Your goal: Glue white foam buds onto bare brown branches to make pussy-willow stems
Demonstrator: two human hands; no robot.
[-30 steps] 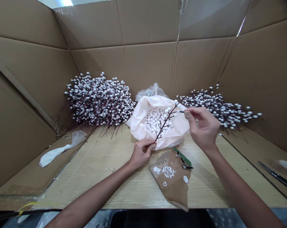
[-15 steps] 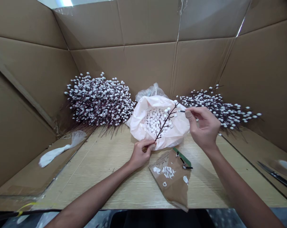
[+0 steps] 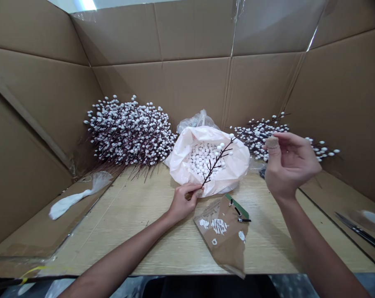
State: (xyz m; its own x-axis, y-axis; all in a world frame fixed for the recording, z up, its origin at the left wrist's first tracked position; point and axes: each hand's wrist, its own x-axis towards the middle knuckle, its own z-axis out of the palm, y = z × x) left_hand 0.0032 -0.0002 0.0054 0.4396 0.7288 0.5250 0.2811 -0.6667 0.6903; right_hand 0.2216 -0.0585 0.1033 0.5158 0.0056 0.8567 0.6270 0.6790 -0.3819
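Note:
My left hand [image 3: 184, 203] pinches the lower end of a brown artificial berry branch [image 3: 216, 159], which slants up and to the right. Several white balls sit on the twigs of its upper part, while the lower twigs are bare. Behind the branch, a pale pink plastic bag [image 3: 177, 165] lies open, filled with loose white balls [image 3: 199, 159]. My right hand [image 3: 291, 163] is raised to the right of the bag, thumb and fingers pinched on a short black stick [image 3: 263, 135]; only its tip shows. The thumb has a tan wrapping on it.
A cardboard piece [image 3: 224, 244] with white glue smears and small black sticks lies in front. Finished berry branches are heaped at left [image 3: 128, 132] and right [image 3: 252, 134]. A white glue pouch [image 3: 71, 203] lies left; scissors [image 3: 359, 231] and a tape roll [image 3: 373, 217] lie right. Cardboard walls [image 3: 193, 82] enclose the table.
My right hand has moved right, away from the branch, with the black stick in its fingers. My left hand and the branch have stayed nearly still.

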